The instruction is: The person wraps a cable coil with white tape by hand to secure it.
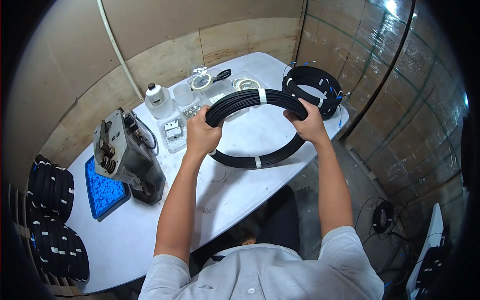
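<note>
A large coil of black cable [240, 102], bound with white tape bands, is held up over the white table. My left hand [202, 132] grips its left side, fingers wrapped around the bundle. On the opposite side my right hand [308, 121] is closed around the coil too. The coil tilts toward me, and the tabletop shows through its ring. Just beyond my right hand lies another black cable coil [312, 75] with blue-tipped ends. Nearest my left hand is a clear tray [174, 145] holding white blocks.
A metal machine [127, 155] stands at the left beside a blue tray [120, 204] of small blue pieces. Behind are a white bottle [156, 95], tape rolls [201, 82], and black scissors [222, 75]. Stacked black coils [57, 245] sit at far left. Wrapped cartons [370, 75] line the right.
</note>
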Available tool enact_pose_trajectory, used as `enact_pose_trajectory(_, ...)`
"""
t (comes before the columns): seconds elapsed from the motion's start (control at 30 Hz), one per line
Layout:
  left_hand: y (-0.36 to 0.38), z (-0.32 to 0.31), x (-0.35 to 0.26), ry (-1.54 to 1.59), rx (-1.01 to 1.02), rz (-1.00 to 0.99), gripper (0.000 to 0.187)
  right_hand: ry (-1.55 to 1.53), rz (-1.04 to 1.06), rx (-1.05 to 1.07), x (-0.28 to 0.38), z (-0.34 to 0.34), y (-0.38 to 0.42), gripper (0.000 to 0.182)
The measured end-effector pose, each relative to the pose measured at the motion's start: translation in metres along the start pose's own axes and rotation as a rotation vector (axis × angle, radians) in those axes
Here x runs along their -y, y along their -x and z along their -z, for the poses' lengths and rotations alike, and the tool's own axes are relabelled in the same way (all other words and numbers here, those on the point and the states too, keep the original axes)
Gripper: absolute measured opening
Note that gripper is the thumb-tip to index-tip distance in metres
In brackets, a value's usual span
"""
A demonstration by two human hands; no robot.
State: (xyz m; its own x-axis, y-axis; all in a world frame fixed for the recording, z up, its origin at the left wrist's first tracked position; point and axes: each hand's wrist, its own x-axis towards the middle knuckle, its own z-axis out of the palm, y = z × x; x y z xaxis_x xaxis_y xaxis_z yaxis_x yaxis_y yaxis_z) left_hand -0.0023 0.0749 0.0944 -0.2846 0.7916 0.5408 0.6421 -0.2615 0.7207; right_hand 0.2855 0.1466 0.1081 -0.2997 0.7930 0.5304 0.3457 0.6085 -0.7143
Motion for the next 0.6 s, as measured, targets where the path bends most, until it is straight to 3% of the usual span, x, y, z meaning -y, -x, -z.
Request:
enact_pose_trajectory(0.07, 0.000, 0.001, -0.001, 0.020, 0.033, -0.030, 0.022, -0.020, -0.007, -0.009, -0.007, -0.002, 0.001, 0.020)
enact_pose_trajectory(0.17, 0.007, -0.004, -0.003, 0.104, -0.089, -0.099, 0.024, -0.085, -0.025, -0.026, -0.001, 0.000, 0.006, 0.021)
enact_pose_trajectory(0.23, 0.016, -0.019, 0.018, 0.278, -0.262, -0.027, 0.028, -0.138, -0.041, -0.030, 0.001, 0.002, 0.011, 0.022)
enact_pose_trajectory(0.27, 0.020, -0.022, 0.039, 0.134, -0.124, 0.010, 0.025, -0.111, -0.053, -0.003, -0.001, 0.006, 0.014, 0.023)
enact_pose_trajectory(0.3, 0.024, -0.026, 0.042, 0.135, -0.127, 0.010, 0.025, -0.082, -0.060, 0.023, -0.002, 0.008, 0.015, 0.024)
enact_pose_trajectory(0.37, 0.026, -0.032, 0.049, 0.411, -0.126, 0.224, 0.020, -0.149, 0.016, -0.001, -0.015, 0.004, 0.019, 0.027)
enact_pose_trajectory(0.43, 0.027, -0.033, 0.052, 0.435, -0.152, 0.195, 0.013, -0.219, 0.093, -0.024, -0.029, -0.004, 0.028, 0.031)
enact_pose_trajectory(0.5, 0.027, -0.025, 0.050, 0.553, -0.101, 0.379, 0.011, -0.566, -0.193, 0.005, -0.038, -0.017, 0.039, 0.041)
enact_pose_trajectory(0.53, 0.025, -0.020, 0.049, 0.550, -0.108, 0.375, 0.011, -0.534, -0.184, 0.006, -0.042, -0.024, 0.038, 0.054)
enact_pose_trajectory(0.57, 0.020, -0.015, 0.049, 0.493, -0.004, 0.454, 0.020, -0.538, -0.176, 0.009, -0.046, -0.026, 0.036, 0.054)
enact_pose_trajectory(0.6, 0.017, -0.008, 0.046, 0.434, 0.103, 0.533, 0.030, -0.554, -0.309, -0.050, -0.032, -0.027, 0.033, 0.054)
